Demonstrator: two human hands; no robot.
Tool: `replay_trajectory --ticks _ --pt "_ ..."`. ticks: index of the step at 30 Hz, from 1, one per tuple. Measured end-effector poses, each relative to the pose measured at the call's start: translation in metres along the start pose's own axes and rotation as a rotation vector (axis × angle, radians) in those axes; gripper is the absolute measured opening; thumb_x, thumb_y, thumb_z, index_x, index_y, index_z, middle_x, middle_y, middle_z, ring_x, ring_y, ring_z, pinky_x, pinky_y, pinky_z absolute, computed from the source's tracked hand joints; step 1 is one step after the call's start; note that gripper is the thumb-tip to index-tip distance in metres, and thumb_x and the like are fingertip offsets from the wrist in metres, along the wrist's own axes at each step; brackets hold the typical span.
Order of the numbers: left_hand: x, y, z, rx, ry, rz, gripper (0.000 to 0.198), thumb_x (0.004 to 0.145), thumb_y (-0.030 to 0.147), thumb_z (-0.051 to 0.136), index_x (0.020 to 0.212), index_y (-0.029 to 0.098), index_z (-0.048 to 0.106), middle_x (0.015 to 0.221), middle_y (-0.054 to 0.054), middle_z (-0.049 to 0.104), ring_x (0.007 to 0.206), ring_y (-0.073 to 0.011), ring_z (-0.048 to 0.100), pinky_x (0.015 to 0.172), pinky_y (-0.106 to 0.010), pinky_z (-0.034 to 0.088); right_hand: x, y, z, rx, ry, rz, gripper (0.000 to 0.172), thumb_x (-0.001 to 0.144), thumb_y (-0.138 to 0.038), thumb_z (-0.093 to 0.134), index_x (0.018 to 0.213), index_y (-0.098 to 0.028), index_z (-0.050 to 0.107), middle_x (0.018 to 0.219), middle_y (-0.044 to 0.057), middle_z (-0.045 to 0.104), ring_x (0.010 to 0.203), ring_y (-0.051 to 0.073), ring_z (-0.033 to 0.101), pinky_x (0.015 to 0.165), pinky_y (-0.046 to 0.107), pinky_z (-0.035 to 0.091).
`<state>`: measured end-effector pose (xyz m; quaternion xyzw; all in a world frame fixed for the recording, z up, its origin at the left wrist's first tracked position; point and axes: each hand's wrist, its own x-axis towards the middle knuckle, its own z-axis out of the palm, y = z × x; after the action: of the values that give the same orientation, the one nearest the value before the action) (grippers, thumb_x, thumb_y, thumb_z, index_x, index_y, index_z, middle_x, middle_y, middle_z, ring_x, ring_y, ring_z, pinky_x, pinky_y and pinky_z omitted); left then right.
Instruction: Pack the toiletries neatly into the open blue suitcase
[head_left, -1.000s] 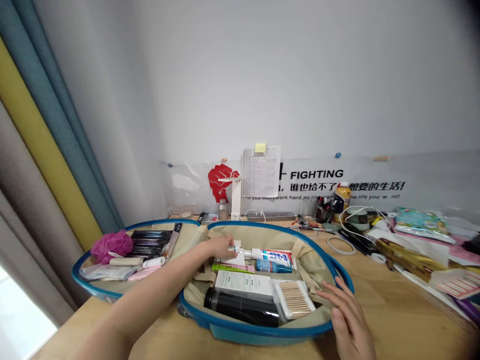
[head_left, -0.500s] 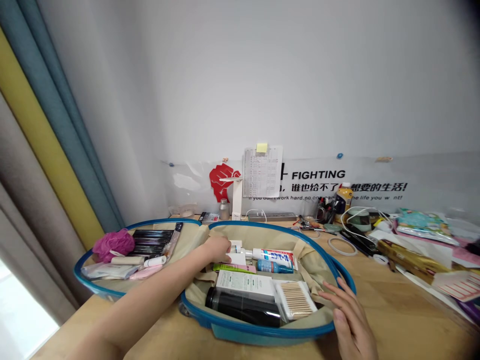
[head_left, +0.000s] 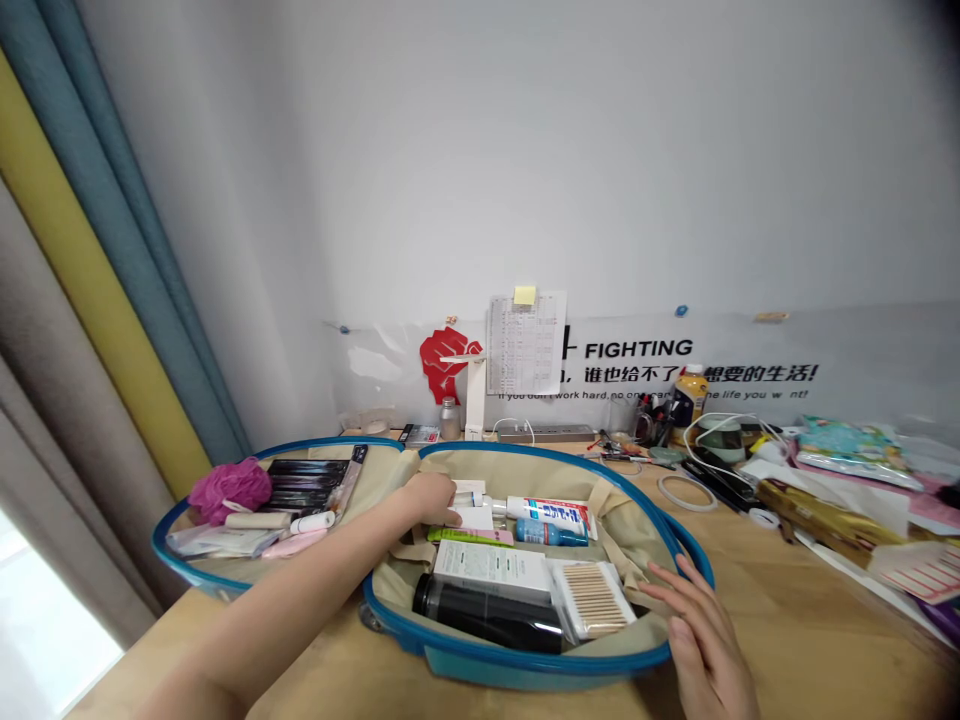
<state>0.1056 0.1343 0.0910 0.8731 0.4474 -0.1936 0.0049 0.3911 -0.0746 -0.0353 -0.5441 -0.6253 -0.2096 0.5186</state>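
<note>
My left hand [head_left: 429, 499] reaches into an open blue-rimmed zip bag [head_left: 517, 652], with its fingers curled down over small white packages [head_left: 472, 518]. I cannot tell whether it grips one. My right hand [head_left: 697, 630] lies open at the bag's right rim. In the beige-lined compartment are a white toothpaste tube [head_left: 551, 513], a small blue bottle [head_left: 551, 533], a green tube [head_left: 469, 536], a white box [head_left: 491, 567], a black bottle [head_left: 487, 613] and a pack of cotton swabs [head_left: 591, 600]. The bag's left half holds a magenta bath puff [head_left: 229, 490] and a packaged black set [head_left: 304, 483].
The bag lies on a wooden desk [head_left: 750, 570]. To the right stand a yellow-capped bottle [head_left: 688, 398], cables, a white ring [head_left: 686, 492] and a gold packet [head_left: 814, 510]. A white lamp [head_left: 473, 400] stands behind the bag, against a wall poster. Curtains hang at the left.
The whole view drifts slightly right. My left hand has shifted slightly back and down over the white packages, and my right hand stays at the rim.
</note>
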Motion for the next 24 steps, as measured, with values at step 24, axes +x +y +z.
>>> replay_trajectory --ticks 24 --pt "-0.0037 -0.0086 0.0046 -0.094 0.014 0.092 0.033 0.088 0.039 0.063 0.112 0.017 0.059 0.123 -0.008 0.058 0.101 -0.0206 0.060 0.087 -0.042 0.051 -0.0023 0.0035 0.0005 -0.008 0.002 -0.014 0.029 0.096 -0.034 0.037 0.102 -0.025 0.064 0.111 0.008 0.068 0.124 0.031 0.053 0.087 0.051 0.051"
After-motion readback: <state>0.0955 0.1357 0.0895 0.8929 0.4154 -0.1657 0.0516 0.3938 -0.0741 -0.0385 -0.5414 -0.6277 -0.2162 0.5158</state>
